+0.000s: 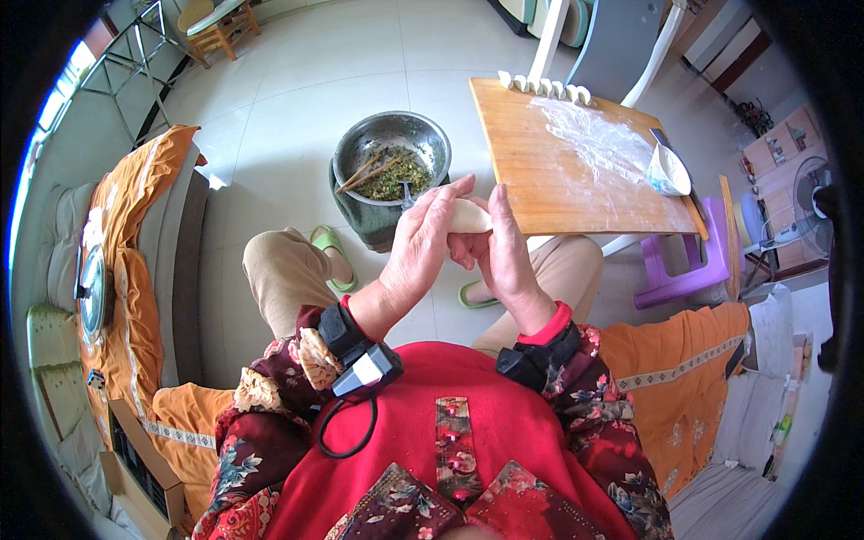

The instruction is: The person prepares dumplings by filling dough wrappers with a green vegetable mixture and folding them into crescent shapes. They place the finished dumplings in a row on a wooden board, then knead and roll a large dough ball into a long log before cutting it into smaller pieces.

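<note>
Between my two hands is a pale piece of dough, smooth and rounded. My left hand (428, 226) lies along its left side with the fingers extended, and my right hand (499, 243) cups it from the right, thumb up. Whether the dough (470, 217) is folded around anything cannot be told. Just beyond my left hand stands a steel bowl (345, 135) with chopped green filling (401, 177), a pair of wooden chopsticks (368, 174) and a metal utensil (406, 194). A floured wooden board (533, 196) at the right bears a row of shaped dough pieces (545, 88) along its far edge.
A white bowl (668, 172) and a dark-bladed tool (680, 162) lie at the board's right side. A purple plastic stool (665, 277) is below it. The steel bowl rests on a dark green cloth-covered support (364, 226). Orange-covered seats (138, 270) flank me.
</note>
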Demonstrator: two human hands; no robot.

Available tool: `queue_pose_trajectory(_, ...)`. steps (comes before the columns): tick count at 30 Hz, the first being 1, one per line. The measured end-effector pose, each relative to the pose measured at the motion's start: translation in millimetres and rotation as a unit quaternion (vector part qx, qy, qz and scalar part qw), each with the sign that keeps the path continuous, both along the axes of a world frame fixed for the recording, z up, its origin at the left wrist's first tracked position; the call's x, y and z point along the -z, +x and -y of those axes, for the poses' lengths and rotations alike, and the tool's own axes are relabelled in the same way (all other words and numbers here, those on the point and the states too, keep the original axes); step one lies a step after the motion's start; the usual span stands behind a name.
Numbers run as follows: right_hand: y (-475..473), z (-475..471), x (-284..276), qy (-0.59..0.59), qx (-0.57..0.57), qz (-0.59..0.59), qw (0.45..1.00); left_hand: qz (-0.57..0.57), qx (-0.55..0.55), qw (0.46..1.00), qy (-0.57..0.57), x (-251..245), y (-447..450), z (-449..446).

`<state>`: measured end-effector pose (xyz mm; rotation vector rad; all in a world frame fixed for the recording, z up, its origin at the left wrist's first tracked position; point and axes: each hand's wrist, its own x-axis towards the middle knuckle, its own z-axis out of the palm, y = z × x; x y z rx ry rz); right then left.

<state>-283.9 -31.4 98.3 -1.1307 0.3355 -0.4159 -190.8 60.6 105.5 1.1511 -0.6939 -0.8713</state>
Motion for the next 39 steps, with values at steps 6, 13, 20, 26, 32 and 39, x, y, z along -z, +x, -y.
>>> queue_pose_trajectory(6, -3, 1, 3, -0.122, -0.003, -0.031, 0.992, 0.001, 0.019, 1.000, 0.006, 5, -3, -3)
queue_pose_trajectory(13, -7, 6, -3, -0.170, -0.030, -0.029, 0.985, 0.031, 0.035, 0.998, 0.040, 6, -2, -6)
queue_pose_trajectory(20, -10, 2, -12, -0.231, -0.001, -0.023, 0.973, 0.098, 0.040, 0.992, 0.068, -4, -3, -8)
queue_pose_trajectory(26, -10, 3, -22, -0.327, 0.010, -0.005, 0.945, 0.172, 0.034, 0.984, 0.024, -7, -3, -9)
queue_pose_trajectory(32, -9, 4, -30, -0.494, 0.065, 0.040, 0.866, 0.307, -0.025, 0.948, -0.077, -14, -5, -4)
queue_pose_trajectory(39, 0, 7, -31, -0.472, 0.044, 0.029, 0.880, 0.206, -0.047, 0.977, -0.043, -16, -8, 0)
